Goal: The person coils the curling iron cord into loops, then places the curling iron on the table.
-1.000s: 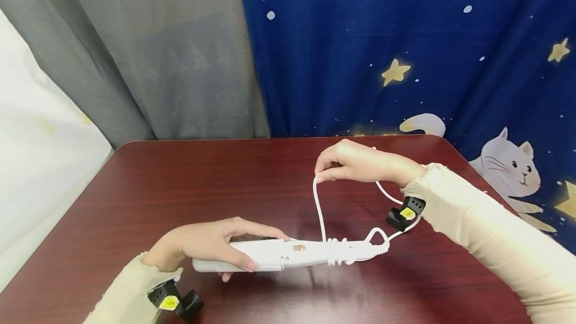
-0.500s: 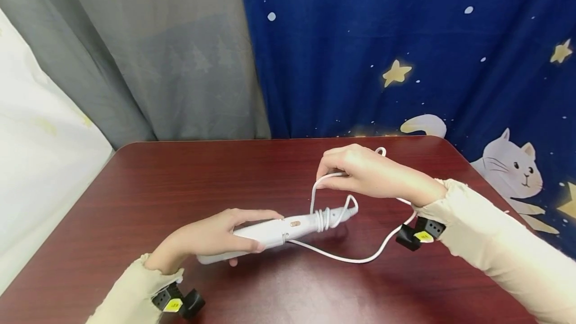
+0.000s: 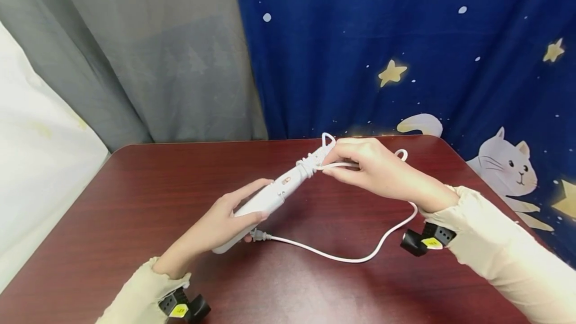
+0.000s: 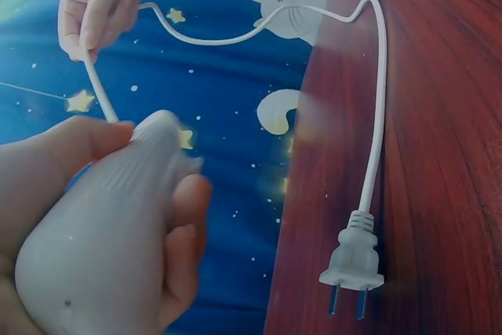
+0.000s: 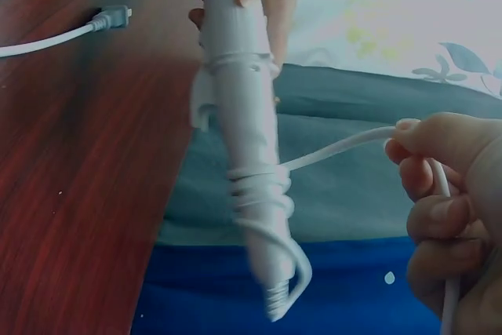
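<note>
My left hand (image 3: 220,221) holds a white hair iron (image 3: 265,201) round its thick body, thumb on the near side. The iron slants, its handle end pointing away to the right, with a small gold-toned switch (image 3: 286,180). White cord (image 5: 261,192) is wound round the handle several times, and a small loop (image 3: 328,138) stands out at its tip. Beside the handle, my right hand (image 3: 378,169) pinches the cord between thumb and forefinger. The cord also runs through its curled fingers in the right wrist view. A two-pin plug (image 4: 354,260) ends the trailing cord.
A dark red-brown table (image 3: 171,174) lies under both hands, and the free cord (image 3: 355,260) curves across it. Behind its far edge hang a grey curtain (image 3: 193,79) and a blue star-printed curtain (image 3: 333,64). White cloth (image 3: 36,114) hangs at the left.
The hair iron has swung from lying level to slanting, its handle end rising away from me. My right hand keeps the cord and now sits close by the handle. The plug has come into sight.
</note>
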Available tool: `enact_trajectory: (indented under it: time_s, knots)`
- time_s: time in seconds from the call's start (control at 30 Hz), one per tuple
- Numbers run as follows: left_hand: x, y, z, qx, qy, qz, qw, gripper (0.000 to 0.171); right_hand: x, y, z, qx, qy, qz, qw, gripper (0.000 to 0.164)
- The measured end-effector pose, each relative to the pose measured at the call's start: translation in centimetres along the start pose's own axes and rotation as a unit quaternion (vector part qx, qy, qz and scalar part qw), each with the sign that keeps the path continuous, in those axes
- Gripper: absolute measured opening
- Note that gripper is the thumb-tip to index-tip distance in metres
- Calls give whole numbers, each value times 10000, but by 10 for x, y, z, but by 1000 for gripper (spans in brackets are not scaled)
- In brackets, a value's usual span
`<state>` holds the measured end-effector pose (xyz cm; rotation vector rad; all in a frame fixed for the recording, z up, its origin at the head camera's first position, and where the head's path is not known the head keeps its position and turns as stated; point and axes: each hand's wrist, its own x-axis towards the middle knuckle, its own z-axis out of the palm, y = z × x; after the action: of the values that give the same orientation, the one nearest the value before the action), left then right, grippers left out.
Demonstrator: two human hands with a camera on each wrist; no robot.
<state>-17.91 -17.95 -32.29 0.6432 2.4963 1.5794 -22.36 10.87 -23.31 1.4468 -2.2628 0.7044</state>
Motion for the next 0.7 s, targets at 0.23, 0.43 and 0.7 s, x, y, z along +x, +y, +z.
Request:
enact_trajectory:
  time_s: [0.23, 0.43, 0.7]
  knots:
    - [3, 2, 3, -562, 749, 41, 9956, 55, -6, 2, 4, -150, 494, 160, 9985, 18]
    - [10, 5, 1, -1140, 1223, 66, 9859, 53, -14, 5, 12, -293, 546, 455, 9970, 31]
    - [15, 8, -7, -1627, 1362, -43, 9772, 52, -23, 6, 20, -238, 455, 989, 9938, 35]
